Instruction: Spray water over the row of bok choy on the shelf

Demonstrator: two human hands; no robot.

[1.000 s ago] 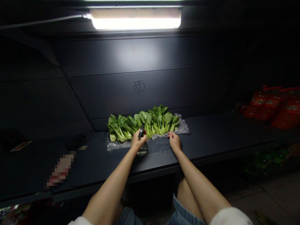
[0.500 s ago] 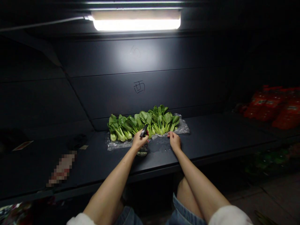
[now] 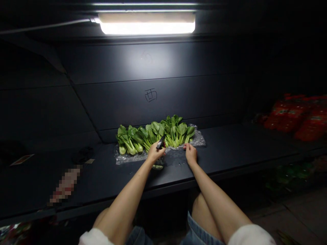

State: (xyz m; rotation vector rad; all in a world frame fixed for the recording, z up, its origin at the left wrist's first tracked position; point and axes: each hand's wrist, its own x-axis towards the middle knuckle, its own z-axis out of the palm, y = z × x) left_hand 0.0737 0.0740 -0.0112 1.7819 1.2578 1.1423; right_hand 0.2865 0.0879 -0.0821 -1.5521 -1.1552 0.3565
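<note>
One clear, black-triggered spray bottle (image 3: 158, 167) is gripped by the left hand (image 3: 154, 154) in front of the green, pale-stemmed leafy vegetables (image 3: 156, 128); the right hand (image 3: 191, 154) curls near their right end, holding what I cannot tell. A low swing could snag the crumpled clear film (image 3: 131, 158) under them.

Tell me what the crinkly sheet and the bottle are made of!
The crinkly sheet looks like thin, glossy, clear plastic: it wrinkles and glints. The bottle seems clear and shiny, maybe plastic, maybe glass; its black top looks like smooth plastic, catching the light.
</note>
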